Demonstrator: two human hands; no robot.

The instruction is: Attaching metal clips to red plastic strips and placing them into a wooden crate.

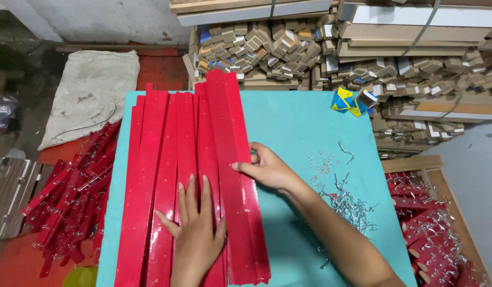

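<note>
The left hand [195,234] lies flat, fingers spread, on the red strips [187,180] laid side by side along the left half of the turquoise desk [304,127]. The right hand [267,167] pinches the edge of the rightmost strip [235,159]. Metal hooks [347,199] lie scattered at the right.

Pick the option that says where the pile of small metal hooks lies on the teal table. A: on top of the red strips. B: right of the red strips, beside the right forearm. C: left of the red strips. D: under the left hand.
B: the metal hooks lie on the teal table, right of the red strips, next to the right hand and its forearm.
</note>
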